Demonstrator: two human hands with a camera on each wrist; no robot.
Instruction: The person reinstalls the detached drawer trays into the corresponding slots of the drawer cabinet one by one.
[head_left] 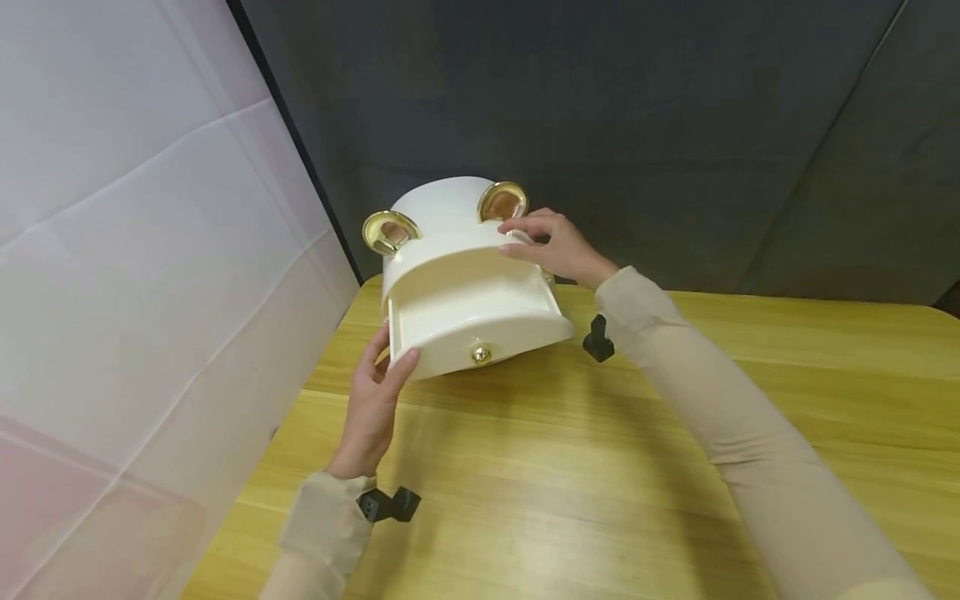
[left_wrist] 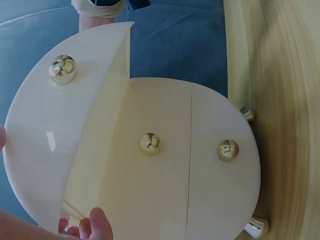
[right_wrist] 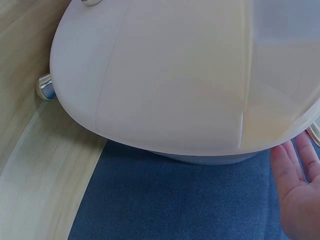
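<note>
Cabinet (head_left: 457, 275), cream with gold knobs, stands at far left end of wooden worktop (head_left: 675, 467), against dark backdrop. Top drawer (head_left: 480, 321) pulled out, swung toward viewer. Left hand (head_left: 372, 400) grips drawer's left front corner, thumb on front face, fingers curled round side. Right hand (head_left: 551, 243) rests on cabinet's top right edge, fingers nearly straight, just beside gold ear (head_left: 502, 201). Second gold ear (head_left: 390, 231) at left.
</note>
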